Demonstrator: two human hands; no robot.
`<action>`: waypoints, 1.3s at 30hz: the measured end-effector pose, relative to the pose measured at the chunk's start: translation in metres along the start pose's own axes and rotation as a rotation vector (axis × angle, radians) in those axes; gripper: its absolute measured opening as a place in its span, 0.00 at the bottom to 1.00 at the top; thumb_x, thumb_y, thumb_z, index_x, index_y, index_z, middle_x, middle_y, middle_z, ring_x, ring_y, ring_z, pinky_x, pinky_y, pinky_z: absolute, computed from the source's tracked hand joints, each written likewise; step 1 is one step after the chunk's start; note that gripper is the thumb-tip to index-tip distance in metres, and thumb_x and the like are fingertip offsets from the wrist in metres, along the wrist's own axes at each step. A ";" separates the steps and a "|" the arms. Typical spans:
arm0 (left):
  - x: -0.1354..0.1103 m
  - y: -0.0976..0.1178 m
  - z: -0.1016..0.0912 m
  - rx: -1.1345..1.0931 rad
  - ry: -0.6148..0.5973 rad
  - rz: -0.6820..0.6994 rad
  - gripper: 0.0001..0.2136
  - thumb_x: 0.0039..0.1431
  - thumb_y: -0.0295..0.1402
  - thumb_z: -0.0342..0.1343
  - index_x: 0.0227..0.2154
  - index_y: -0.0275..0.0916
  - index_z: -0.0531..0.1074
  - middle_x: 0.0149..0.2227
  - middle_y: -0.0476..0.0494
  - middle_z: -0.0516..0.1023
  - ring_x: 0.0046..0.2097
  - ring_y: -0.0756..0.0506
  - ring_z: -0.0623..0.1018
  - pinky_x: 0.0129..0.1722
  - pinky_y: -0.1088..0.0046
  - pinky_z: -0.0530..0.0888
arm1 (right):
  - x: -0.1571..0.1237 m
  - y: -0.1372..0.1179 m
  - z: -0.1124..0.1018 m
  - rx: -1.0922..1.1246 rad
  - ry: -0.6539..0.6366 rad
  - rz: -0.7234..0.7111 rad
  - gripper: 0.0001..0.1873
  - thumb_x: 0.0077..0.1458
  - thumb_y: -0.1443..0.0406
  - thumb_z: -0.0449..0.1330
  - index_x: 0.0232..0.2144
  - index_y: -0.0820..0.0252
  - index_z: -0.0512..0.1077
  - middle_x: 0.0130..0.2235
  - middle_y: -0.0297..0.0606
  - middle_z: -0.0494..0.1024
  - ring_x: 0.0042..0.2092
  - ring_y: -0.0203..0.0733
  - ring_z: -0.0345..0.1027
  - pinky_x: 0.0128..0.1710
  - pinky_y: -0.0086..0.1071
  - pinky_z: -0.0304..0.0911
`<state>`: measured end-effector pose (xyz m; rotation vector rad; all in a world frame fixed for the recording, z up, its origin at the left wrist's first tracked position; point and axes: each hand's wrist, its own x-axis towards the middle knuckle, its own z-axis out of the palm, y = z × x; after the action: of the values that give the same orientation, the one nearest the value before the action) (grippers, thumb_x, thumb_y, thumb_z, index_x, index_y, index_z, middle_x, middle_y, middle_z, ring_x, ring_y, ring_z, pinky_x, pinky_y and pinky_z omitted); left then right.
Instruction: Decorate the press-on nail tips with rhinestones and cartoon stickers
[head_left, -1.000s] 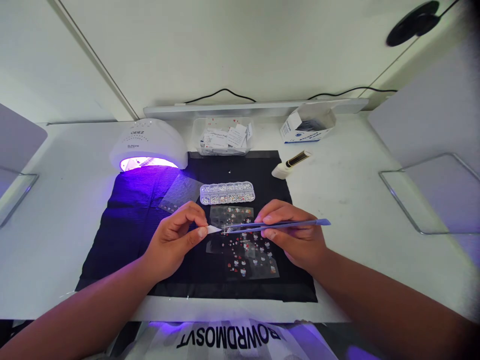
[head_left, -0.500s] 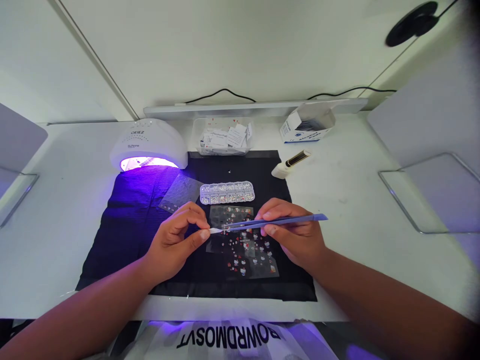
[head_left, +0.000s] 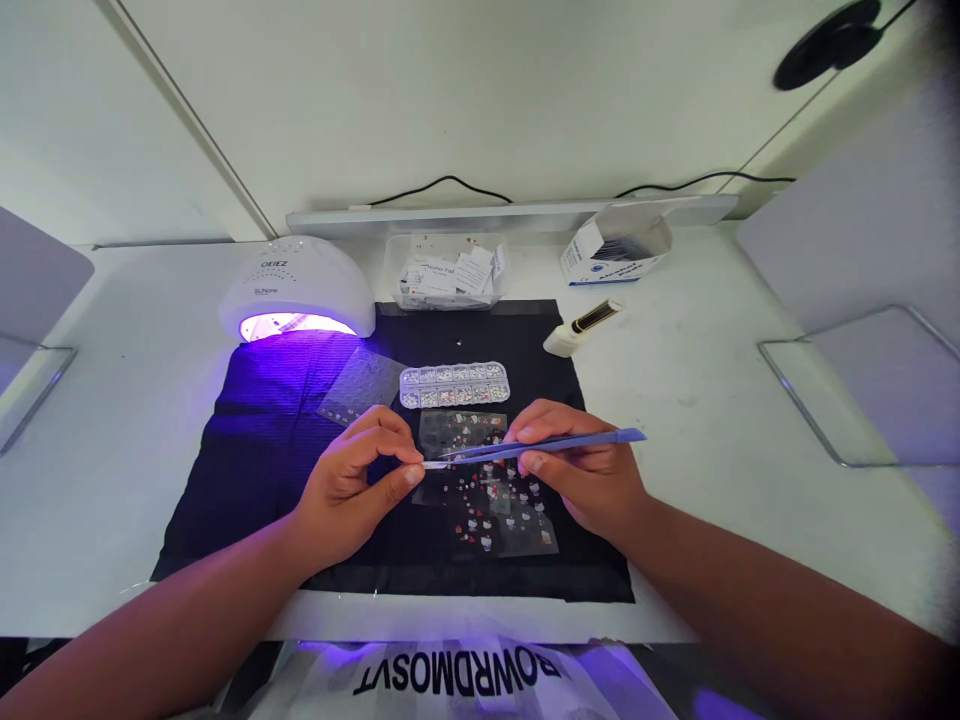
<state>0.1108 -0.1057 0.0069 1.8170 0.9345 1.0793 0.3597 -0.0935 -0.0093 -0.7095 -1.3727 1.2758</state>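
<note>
Between the thumb and forefinger of my left hand (head_left: 367, 475) is a small white press-on nail (head_left: 435, 465), pinched at its left end. My right hand (head_left: 574, 460) is closed around blue tweezers (head_left: 555, 445), whose tips point left and meet the nail. Whether the tips hold anything is too small to tell. Below the tweezers lie clear sticker sheets (head_left: 517, 530) printed with white and red cat figures. Just beyond my hands is a clear case (head_left: 454, 386) of small gems, and left of it a clear textured sheet (head_left: 360, 385).
A lit white nail lamp (head_left: 300, 285) stands at the back left of the black mat (head_left: 247, 480). Behind the mat are a clear tub of alcohol pads (head_left: 446, 280) and an open box (head_left: 615, 250). A white bottle with a gold cap (head_left: 577, 330) lies at the mat's right edge.
My right hand and the tweezers have shifted slightly left, bringing the tips closer to my left fingers and along the nail. My left hand has barely moved.
</note>
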 end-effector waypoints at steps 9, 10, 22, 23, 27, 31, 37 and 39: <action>0.004 0.006 0.001 0.268 0.008 0.282 0.08 0.57 0.22 0.57 0.38 0.40 0.71 0.34 0.48 0.68 0.38 0.48 0.71 0.37 0.68 0.71 | -0.002 -0.001 0.006 0.011 0.049 0.069 0.05 0.53 0.67 0.66 0.35 0.52 0.78 0.34 0.34 0.76 0.30 0.33 0.69 0.27 0.28 0.66; 0.004 0.007 0.001 0.289 0.008 0.296 0.08 0.57 0.23 0.58 0.37 0.41 0.71 0.34 0.48 0.67 0.38 0.48 0.71 0.37 0.69 0.71 | -0.002 -0.001 0.006 0.011 0.053 0.078 0.05 0.53 0.67 0.66 0.34 0.53 0.78 0.34 0.34 0.76 0.30 0.33 0.69 0.27 0.28 0.66; 0.003 0.009 -0.001 0.483 0.020 0.412 0.09 0.55 0.23 0.59 0.37 0.41 0.70 0.35 0.47 0.67 0.41 0.47 0.71 0.38 0.66 0.73 | -0.002 -0.002 0.007 0.039 0.074 0.085 0.06 0.51 0.68 0.66 0.34 0.52 0.78 0.33 0.34 0.76 0.30 0.33 0.69 0.25 0.27 0.64; 0.003 0.009 -0.001 0.489 0.018 0.418 0.08 0.55 0.23 0.59 0.37 0.40 0.70 0.35 0.47 0.67 0.41 0.47 0.71 0.38 0.66 0.73 | -0.002 -0.002 0.007 0.037 0.072 0.082 0.06 0.51 0.68 0.66 0.34 0.52 0.79 0.33 0.34 0.76 0.30 0.33 0.69 0.25 0.27 0.64; 0.003 0.009 -0.002 0.496 0.011 0.438 0.08 0.55 0.23 0.60 0.37 0.39 0.70 0.35 0.47 0.67 0.41 0.47 0.70 0.39 0.66 0.73 | -0.001 -0.002 0.007 0.032 0.070 0.073 0.07 0.52 0.69 0.66 0.34 0.51 0.79 0.34 0.34 0.76 0.30 0.33 0.69 0.25 0.27 0.64; 0.003 0.010 -0.001 0.499 0.034 0.427 0.08 0.55 0.23 0.59 0.37 0.40 0.70 0.34 0.47 0.68 0.40 0.47 0.71 0.39 0.66 0.74 | -0.001 -0.003 0.006 0.032 0.076 0.083 0.06 0.51 0.68 0.66 0.33 0.52 0.79 0.33 0.34 0.76 0.30 0.34 0.70 0.25 0.28 0.65; 0.002 0.009 -0.001 0.502 0.046 0.419 0.09 0.55 0.24 0.59 0.37 0.41 0.71 0.34 0.47 0.68 0.40 0.46 0.71 0.38 0.66 0.74 | 0.000 -0.003 0.006 0.027 0.094 0.089 0.04 0.51 0.67 0.67 0.32 0.54 0.78 0.32 0.35 0.76 0.29 0.34 0.70 0.24 0.27 0.66; 0.002 0.008 -0.001 0.518 0.042 0.433 0.08 0.54 0.24 0.60 0.37 0.41 0.71 0.35 0.47 0.68 0.40 0.46 0.71 0.38 0.66 0.74 | 0.000 -0.004 0.007 0.031 0.102 0.094 0.05 0.50 0.67 0.67 0.32 0.54 0.78 0.32 0.34 0.77 0.29 0.33 0.70 0.24 0.27 0.66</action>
<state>0.1118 -0.1072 0.0152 2.5165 0.9267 1.2112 0.3543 -0.0965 -0.0048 -0.8154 -1.2466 1.3137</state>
